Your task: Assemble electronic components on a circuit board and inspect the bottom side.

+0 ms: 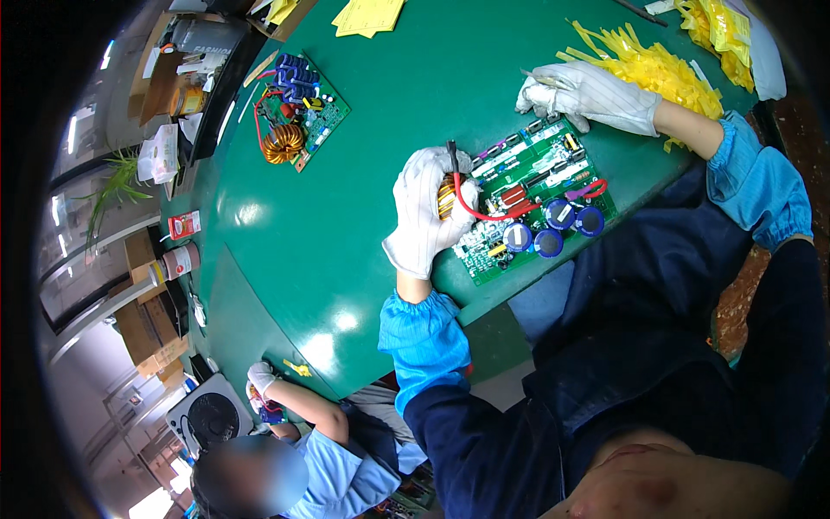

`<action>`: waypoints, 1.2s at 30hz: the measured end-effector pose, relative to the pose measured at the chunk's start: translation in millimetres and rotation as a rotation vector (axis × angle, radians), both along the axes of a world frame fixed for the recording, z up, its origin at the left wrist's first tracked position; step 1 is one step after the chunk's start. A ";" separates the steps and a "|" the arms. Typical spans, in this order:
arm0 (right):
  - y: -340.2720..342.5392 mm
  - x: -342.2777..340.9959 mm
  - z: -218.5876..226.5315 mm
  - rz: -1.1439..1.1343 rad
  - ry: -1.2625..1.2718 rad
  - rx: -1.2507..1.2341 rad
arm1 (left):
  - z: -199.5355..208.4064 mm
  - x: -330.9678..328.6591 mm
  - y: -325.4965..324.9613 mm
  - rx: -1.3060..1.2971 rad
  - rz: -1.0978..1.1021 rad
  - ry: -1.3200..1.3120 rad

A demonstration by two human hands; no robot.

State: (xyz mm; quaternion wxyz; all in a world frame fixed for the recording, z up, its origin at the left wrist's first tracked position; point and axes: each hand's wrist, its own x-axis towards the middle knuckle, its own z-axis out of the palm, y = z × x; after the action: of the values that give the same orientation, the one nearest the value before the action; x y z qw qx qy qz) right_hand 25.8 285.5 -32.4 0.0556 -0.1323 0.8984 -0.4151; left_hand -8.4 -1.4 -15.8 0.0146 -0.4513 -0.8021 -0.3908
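A green circuit board lies near the table edge in front of me. Blue-topped capacitors, a red wire and a copper-wound coil sit on it. My left hand, in a white striped glove, is closed around the coil at the board's left end, its fingers partly covering it. Off the board's far right corner is my gloved right hand, with its fingers bent inward. Whatever its fingertips hold, if anything, is too small to make out.
A second board with coils lies farther left on the green table. Yellow strips are heaped beyond my right hand, and yellow papers lie at the far edge. Another person works at lower left near a fan.
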 end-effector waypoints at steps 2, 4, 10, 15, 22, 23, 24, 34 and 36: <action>0.2 1.2 -1.6 -0.022 -0.058 0.001 | -0.9 -0.2 1.0 0.023 -0.007 0.016; -2.2 -0.7 -4.0 0.004 0.116 -0.068 | -0.4 0.3 0.6 0.017 0.000 0.012; -1.0 5.3 17.8 0.157 0.275 0.408 | 1.6 3.5 1.9 -0.005 0.026 -0.012; -7.0 41.7 64.8 0.194 0.762 0.387 | 31.1 17.0 8.6 0.343 0.188 -0.329; -32.9 99.4 75.0 0.152 0.260 0.068 | 71.8 72.6 25.9 0.300 0.503 -0.652; -35.6 106.2 60.9 0.116 0.388 0.108 | 73.3 80.2 30.0 0.301 0.491 -0.613; -33.7 111.1 58.9 0.074 0.347 0.085 | 79.4 90.2 31.2 0.367 0.424 -0.714; -57.2 145.2 41.4 -0.251 0.136 -0.660 | 44.3 154.3 72.6 1.000 0.129 -0.632; -58.9 147.8 35.8 -0.236 0.144 -0.665 | 40.0 158.8 75.5 0.981 0.070 -0.615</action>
State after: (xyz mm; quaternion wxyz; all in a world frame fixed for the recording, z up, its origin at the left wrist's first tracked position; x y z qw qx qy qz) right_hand 173.5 226.6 3.4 -0.1020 -0.0675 0.7249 -0.6779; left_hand 150.4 74.1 24.2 0.0012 -0.2308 -0.5091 -0.8292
